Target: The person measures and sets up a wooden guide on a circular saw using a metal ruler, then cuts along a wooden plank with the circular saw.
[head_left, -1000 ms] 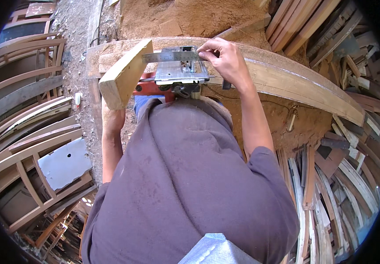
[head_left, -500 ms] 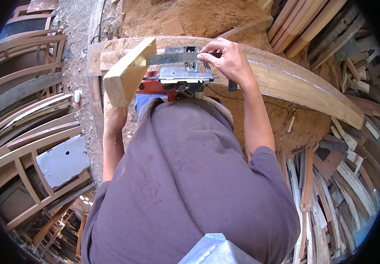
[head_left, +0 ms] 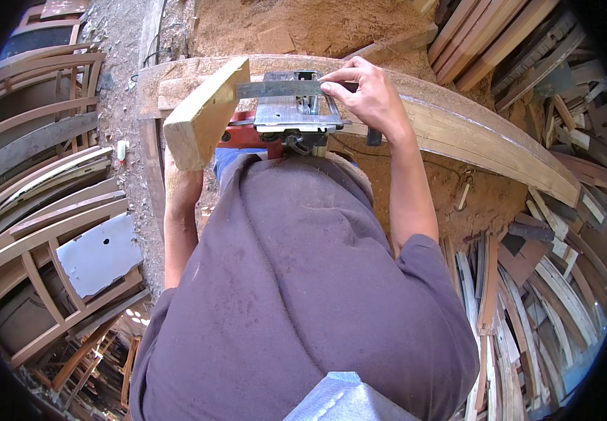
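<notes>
My left hand [head_left: 183, 184] is at the lower end of a thick pale wooden block [head_left: 208, 109] and holds it up at a slant; the block hides its fingers. Pinched between thumb and fingers, my right hand [head_left: 368, 95] has the end of a flat steel ruler [head_left: 279, 89]. The ruler's other end meets the right face of the block. Beneath it lies an upturned power saw with a red body [head_left: 247, 133] and a flat metal base plate [head_left: 279, 116] facing up, close against my front. I cannot make out a blade.
Behind the saw, a long curved wooden beam [head_left: 486, 144] covered in sawdust runs across to the right. Curved wooden frames [head_left: 36, 259] stack up at the left. Boards [head_left: 489, 38] and offcuts pile at the right. A cable [head_left: 426, 165] trails over the sawdust-covered ground.
The ruler and my right hand have shifted slightly to the right. The block and my left hand stay nearly in place.
</notes>
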The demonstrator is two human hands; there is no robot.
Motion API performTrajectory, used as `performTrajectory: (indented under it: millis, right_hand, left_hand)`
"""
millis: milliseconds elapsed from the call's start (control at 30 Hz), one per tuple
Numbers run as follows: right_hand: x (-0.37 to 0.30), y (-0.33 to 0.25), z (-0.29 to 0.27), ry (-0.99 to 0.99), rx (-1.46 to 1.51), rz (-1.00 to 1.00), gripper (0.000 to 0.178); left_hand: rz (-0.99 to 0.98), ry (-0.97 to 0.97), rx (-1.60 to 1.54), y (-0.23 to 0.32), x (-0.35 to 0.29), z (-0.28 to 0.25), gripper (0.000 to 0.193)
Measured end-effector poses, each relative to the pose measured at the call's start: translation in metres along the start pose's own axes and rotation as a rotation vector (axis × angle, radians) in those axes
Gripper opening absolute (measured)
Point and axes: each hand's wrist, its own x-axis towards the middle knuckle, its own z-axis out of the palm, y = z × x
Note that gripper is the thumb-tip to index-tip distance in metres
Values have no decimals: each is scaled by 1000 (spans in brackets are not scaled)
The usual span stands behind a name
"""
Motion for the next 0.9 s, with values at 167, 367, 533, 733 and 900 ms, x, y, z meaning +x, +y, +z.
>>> performTrajectory:
  millis: [167, 367, 533, 733, 900]
  right_hand:
    - [0, -5, -2, -16, 12, 36, 26]
    - [0, -7, 1, -4, 27, -2, 27]
    - [0, -6, 1, 7, 24, -8, 26]
    - [0, -7, 0, -15, 27, 33, 25]
    - [-3, -5, -3, -14, 59, 63, 26]
  left_hand:
    - [-92, 15, -286, 9, 5, 5, 51]
    - [-74, 163, -445, 41, 9, 25, 37]
    - [-62, 72, -86, 54, 11, 16, 39]
    - [-158, 107, -156, 55, 10, 15, 39]
    - [-105, 87, 19, 49, 10, 15, 41]
